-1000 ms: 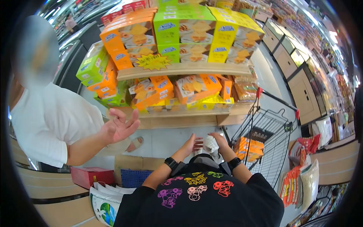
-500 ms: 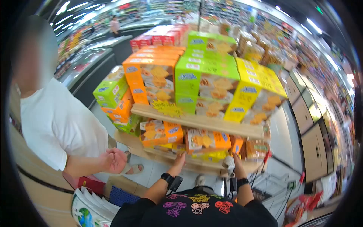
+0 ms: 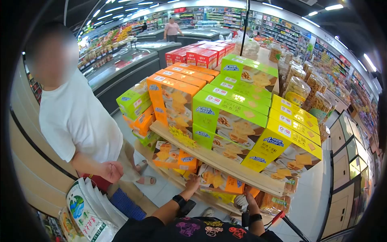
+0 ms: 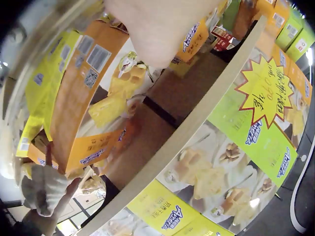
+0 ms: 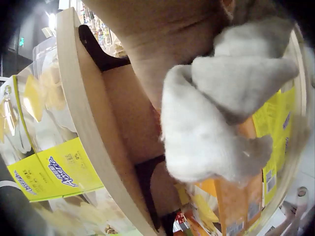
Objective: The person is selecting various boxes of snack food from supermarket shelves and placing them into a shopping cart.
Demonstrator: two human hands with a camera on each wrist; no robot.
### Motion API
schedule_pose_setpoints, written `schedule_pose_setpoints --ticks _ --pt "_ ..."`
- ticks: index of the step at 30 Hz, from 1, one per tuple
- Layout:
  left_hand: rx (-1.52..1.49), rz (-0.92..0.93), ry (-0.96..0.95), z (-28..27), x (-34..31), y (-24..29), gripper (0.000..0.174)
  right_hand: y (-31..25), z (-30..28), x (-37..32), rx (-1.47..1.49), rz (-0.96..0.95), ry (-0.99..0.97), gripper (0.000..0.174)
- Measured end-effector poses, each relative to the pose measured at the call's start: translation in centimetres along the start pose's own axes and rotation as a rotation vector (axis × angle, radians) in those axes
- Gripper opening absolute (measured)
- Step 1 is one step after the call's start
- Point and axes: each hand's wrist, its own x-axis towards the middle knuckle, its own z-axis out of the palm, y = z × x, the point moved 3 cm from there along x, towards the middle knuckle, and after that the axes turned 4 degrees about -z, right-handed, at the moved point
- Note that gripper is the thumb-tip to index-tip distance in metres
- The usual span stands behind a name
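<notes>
A low orange biscuit box (image 3: 219, 178), printed with crackers, lies tilted on the lower shelf between the two hands. My left hand (image 3: 192, 184) is at its left end, fingers extended along the box edge; in the left wrist view the hand (image 4: 147, 29) overlaps the orange box (image 4: 76, 96), its fingertips hidden. My right hand (image 3: 252, 203) is by the box's right end and holds a crumpled white cloth (image 3: 241, 203). In the right wrist view this cloth (image 5: 211, 128) shows blunt, glove-like folds and covers most of the fingers.
The wooden upper shelf edge (image 3: 225, 161) juts over both hands, with green boxes (image 3: 229, 117) and yellow boxes (image 3: 286, 141) stacked above. A person in a white shirt (image 3: 80, 117) stands at the left. The cart's red-ended handle (image 3: 278, 218) is at lower right. Rice bags (image 3: 90, 205) stand lower left.
Both hands have moved from in front of my body forward to the lower shelf, one at each end of the orange box. The head view has tilted up. The other person's raised hand has dropped.
</notes>
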Motion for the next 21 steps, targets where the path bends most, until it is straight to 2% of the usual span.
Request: schedule_pose_setpoints --ticks 3,6,8,12,15,17,21 --pt "-0.263 -0.034 0.026 1.2 0.3 -1.1 0.060 -1.5 2.0 -1.2 0.037 -0.035 0.032 0.046" --pt "-0.537 -0.236 -0.155 -2.2 -4.2 3.7 0.056 -0.8 2.0 -0.6 -0.045 -0.120 0.089 0.043" --pt "-0.623 -0.147 -0.130 -0.9 -2.9 2.2 0.055 -0.2 1.7 -0.1 -0.134 -0.190 0.086 0.042" --pt "-0.772 -0.072 -0.144 1.6 -0.3 -1.4 0.053 -0.5 1.7 -1.9 -0.005 -0.208 0.087 0.033" --pt "-0.748 -0.109 -0.114 -4.3 -7.8 4.7 0.048 1.8 0.9 -2.3 0.035 -0.178 0.122 0.031" --pt "-0.648 -0.055 -0.087 -2.1 -5.5 0.7 0.045 1.0 2.2 -5.2 0.000 -0.184 0.167 0.032" --pt "-0.562 0.063 -0.003 -3.0 -6.1 -3.0 0.043 2.4 4.7 -9.9 -0.034 -0.296 0.249 0.036"
